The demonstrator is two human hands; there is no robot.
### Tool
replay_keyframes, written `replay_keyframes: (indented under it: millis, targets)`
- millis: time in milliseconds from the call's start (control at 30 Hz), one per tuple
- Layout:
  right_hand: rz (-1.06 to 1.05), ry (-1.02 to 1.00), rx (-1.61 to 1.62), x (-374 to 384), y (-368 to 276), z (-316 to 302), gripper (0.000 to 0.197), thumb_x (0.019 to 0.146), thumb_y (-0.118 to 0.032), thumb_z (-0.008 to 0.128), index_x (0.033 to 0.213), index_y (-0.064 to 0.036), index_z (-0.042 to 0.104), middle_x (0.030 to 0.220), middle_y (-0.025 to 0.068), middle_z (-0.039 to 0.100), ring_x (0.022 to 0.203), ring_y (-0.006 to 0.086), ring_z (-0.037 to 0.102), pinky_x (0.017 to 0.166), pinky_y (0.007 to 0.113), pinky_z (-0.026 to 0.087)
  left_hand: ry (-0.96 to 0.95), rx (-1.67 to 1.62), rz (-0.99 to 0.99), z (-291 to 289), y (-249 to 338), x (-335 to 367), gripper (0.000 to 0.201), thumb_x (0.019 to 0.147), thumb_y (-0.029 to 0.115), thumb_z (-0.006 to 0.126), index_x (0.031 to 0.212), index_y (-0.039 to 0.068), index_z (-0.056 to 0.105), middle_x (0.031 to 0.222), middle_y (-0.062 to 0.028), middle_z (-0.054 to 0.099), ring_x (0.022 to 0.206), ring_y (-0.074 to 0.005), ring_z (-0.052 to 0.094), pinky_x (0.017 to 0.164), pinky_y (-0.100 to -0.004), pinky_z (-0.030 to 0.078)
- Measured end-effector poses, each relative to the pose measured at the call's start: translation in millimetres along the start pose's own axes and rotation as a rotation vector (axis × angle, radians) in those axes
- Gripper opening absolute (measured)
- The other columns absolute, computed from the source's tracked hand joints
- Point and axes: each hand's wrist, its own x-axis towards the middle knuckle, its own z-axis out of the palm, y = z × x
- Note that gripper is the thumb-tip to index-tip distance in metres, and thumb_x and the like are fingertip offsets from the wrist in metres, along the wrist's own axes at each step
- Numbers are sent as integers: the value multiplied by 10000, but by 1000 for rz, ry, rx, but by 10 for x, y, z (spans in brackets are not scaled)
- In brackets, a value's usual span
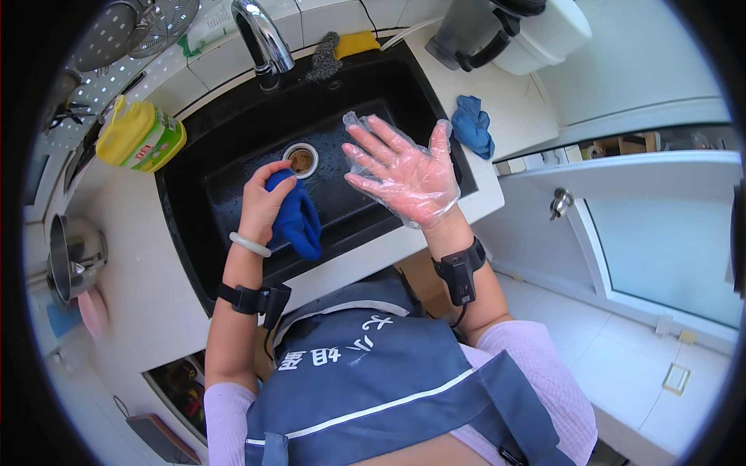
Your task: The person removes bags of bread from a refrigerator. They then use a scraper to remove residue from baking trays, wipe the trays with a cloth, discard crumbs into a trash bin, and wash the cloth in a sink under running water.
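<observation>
My right hand (406,169) wears a clear plastic glove and is held palm up over the right part of the black sink (233,175), fingers spread, holding nothing. My bare left hand (265,203) pinches a blue cloth (296,221), which hangs down over the sink near its front edge. Just beyond the left fingertips is the round drain (301,160), with a metal rim and something brown inside. Water drops wet the sink floor around it.
A chrome faucet (264,46) rises behind the sink, beside a grey scrubber (324,58) and a yellow sponge (357,44). At left stand a yellow jug (141,136) and a steel pot (78,256). Another blue cloth (472,126) and a pitcher (474,35) sit at right.
</observation>
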Motion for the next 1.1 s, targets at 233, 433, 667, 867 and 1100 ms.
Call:
replay_keyframes:
  millis: [233,433,667,867,1100]
  targets:
    - [-199,419,-299,172,653,-34,619,857,-573,352,1179,-51,433,1128,112,492,1038,227,470,920,367,367,-179,238,524,253,7,-442,642,690,277,712,1222,78,411,1083,-120,492,993,-228,494,872,-331,398]
    - [-307,440,-510,289,1090,-200,387,844,-225,552,1153,-13,455,1052,110,538,1005,194,503,879,303,399,-232,325,668,122,-108,-574,148,737,95,620,839,23,540,873,-118,497,823,-266,505,747,-306,419]
    - [-77,204,-1073,-19,1293,-254,409,843,-78,544,1222,19,423,1166,121,508,1054,143,487,878,268,399,112,531,732,-174,-359,-339,52,732,11,557,718,-7,511,758,-150,503,708,-306,522,629,-347,428]
    - [-502,600,-1335,-900,1312,-267,350,753,-14,623,1091,7,533,805,96,648,708,125,610,650,227,482,-118,523,830,-265,-331,-340,73,732,26,578,716,-9,517,718,-118,508,669,-249,506,610,-309,410]
    - [-722,1344,-1412,-2559,2035,-752,123,720,-153,635,781,-48,654,763,122,630,700,267,597,660,347,469,-402,578,626,-81,-434,-406,160,789,133,642,856,-8,611,841,-51,594,758,-124,530,705,-244,443]
